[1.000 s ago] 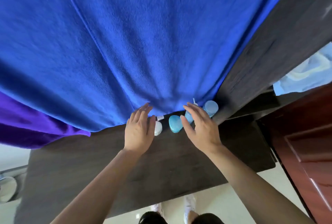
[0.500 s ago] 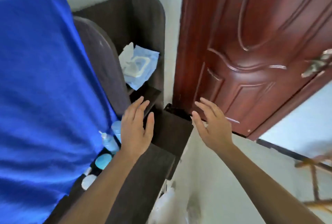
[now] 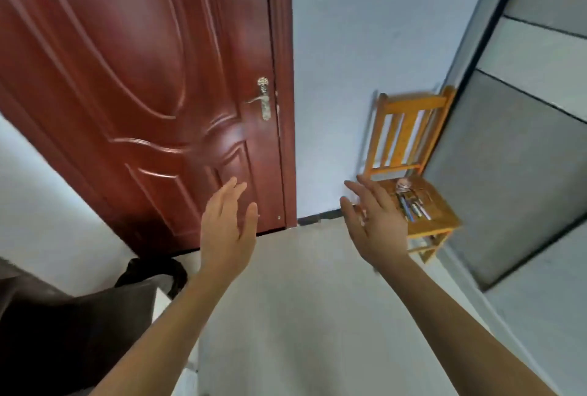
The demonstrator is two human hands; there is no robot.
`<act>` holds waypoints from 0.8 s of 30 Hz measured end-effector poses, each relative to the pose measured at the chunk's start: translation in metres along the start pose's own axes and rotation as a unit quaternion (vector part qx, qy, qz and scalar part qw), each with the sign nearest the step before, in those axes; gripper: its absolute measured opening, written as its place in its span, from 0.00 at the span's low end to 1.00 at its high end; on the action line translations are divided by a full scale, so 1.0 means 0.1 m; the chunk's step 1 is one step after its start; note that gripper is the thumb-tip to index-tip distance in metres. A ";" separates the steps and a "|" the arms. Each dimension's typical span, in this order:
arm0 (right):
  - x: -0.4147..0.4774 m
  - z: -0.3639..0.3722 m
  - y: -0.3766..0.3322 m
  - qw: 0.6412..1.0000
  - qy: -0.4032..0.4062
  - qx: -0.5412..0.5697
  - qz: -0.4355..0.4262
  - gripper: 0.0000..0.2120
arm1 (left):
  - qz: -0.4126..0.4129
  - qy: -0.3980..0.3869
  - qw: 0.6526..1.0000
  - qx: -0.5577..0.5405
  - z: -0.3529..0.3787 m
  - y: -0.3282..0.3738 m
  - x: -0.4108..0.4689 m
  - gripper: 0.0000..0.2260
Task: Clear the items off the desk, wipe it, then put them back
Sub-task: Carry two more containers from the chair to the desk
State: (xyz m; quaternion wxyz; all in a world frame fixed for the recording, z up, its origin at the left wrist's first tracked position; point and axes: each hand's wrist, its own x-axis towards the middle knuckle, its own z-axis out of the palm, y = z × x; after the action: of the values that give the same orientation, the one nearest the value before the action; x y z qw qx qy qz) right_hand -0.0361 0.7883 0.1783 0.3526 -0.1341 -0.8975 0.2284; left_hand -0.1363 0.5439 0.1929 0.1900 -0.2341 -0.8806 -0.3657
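Yellow wooden chair (image 3: 409, 104) is carrying thin, likely light, slippery pens (image 3: 413, 207) on its seat, best pinched mid-barrel; empty left hand (image 3: 227, 230) and right hand (image 3: 375, 226) are hovering near it, fingers apart.

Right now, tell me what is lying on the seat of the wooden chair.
On the wooden chair lie several pens and a small pale roundish thing, too blurred to name. The right hand covers the seat's near-left corner, so anything there is hidden.
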 end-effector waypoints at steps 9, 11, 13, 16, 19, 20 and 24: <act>0.64 -0.79 2.25 0.992 0.039 -0.079 0.092 0.15 | 0.071 -0.085 0.991 -0.071 2.01 1.55 0.77 0.20; 0.82 -0.81 2.60 0.989 0.029 -0.097 0.111 0.17 | 0.083 -0.105 0.989 -0.065 2.37 1.71 0.96 0.21; 0.97 -0.77 2.91 0.984 0.023 -0.117 0.132 0.19 | 0.079 -0.133 0.986 -0.060 2.72 1.78 1.14 0.23; 1.23 -0.64 3.36 0.978 -0.009 -0.133 0.161 0.22 | 0.075 -0.179 0.980 -0.050 3.30 1.82 1.46 0.25; 1.61 -0.47 3.83 0.972 -0.039 -0.137 0.185 0.23 | 0.061 -0.216 0.973 -0.050 3.89 1.85 1.88 0.28; 1.76 -0.41 3.98 0.970 -0.046 -0.141 0.194 0.23 | 0.054 -0.226 0.971 -0.049 4.07 1.87 2.05 0.29; 2.40 -0.19 4.53 0.960 -0.071 -0.166 0.214 0.23 | 0.055 -0.250 0.966 -0.035 4.72 1.96 2.73 0.32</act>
State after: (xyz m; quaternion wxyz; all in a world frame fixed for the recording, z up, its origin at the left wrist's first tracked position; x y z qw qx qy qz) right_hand -0.1589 1.2798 0.0992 0.2036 -0.3627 -0.8960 0.1555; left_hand -0.3288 1.0866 0.1281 -0.0244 -0.3722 -0.8728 -0.3149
